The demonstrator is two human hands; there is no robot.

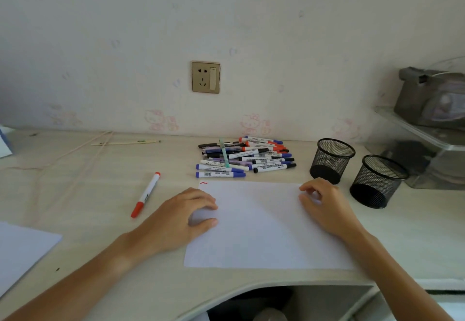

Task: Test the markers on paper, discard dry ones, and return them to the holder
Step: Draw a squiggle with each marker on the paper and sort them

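Note:
A white sheet of paper [264,230] lies on the desk in front of me, with a small red squiggle [204,183] at its far left corner. My left hand [183,217] rests curled on the paper's left edge and holds nothing. My right hand [324,205] touches the paper's right edge, fingers bent and empty. A pile of several markers [245,158] in blue, red and black lies just beyond the paper. One red capped marker [146,194] lies apart to the left. Two black mesh holders [331,160] [377,181] stand at the right, both looking empty.
A wall socket [205,77] sits above the pile. A clear plastic organizer [427,149] with a grey bag on it stands far right. Another white sheet [20,250] lies near left. A pencil [125,142] and thin sticks lie at the back left. The desk edge [251,288] curves inward.

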